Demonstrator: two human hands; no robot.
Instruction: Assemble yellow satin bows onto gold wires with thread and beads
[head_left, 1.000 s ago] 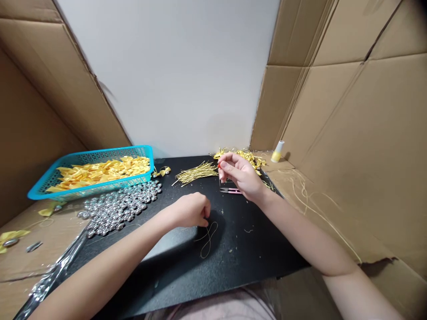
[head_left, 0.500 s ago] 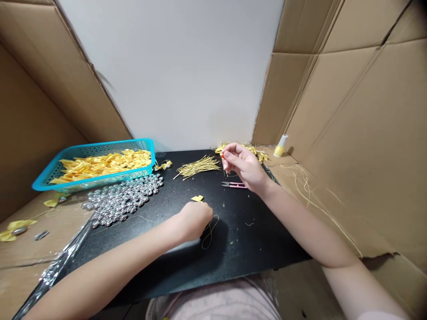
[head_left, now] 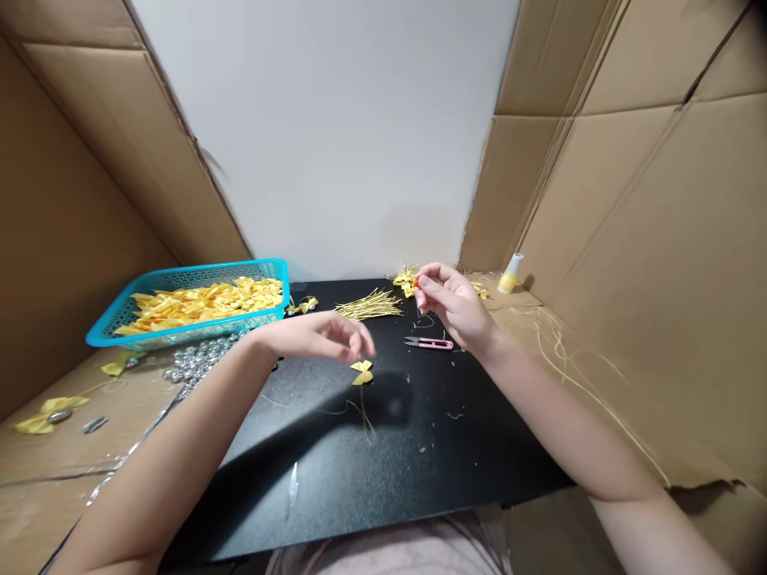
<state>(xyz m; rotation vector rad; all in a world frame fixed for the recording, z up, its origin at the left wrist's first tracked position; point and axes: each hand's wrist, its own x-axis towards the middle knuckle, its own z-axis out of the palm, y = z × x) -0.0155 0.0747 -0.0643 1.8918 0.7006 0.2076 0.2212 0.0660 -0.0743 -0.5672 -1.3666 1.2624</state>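
Observation:
My left hand [head_left: 327, 334] hovers palm down over the black board [head_left: 419, 447], fingers loosely apart with nothing in them. Just below its fingertips lies a yellow ribbon bow [head_left: 362, 373] with a thin thread [head_left: 363, 415] trailing from it. Farther right, my right hand [head_left: 451, 305] is raised, thumb and fingers pinched on a small orange-red piece [head_left: 418, 282] whose kind I cannot make out. A fine dark line hangs below that pinch. Pink thread snips [head_left: 429, 343] lie under the right hand, beside a bundle of gold twist ties [head_left: 369, 304].
A turquoise basket [head_left: 96, 331] of yellow bows stands at the left. Silver beads [head_left: 200, 355] are heaped before it, partly behind my left arm. A thread spool [head_left: 510, 274] stands on the cardboard at right, near loose threads [head_left: 575, 383]. Cardboard walls rise on both sides.
My left hand has lifted off the yellow bow, moved back and left, and its fingers have opened. The bow stays on the board. My right hand keeps its pinch.

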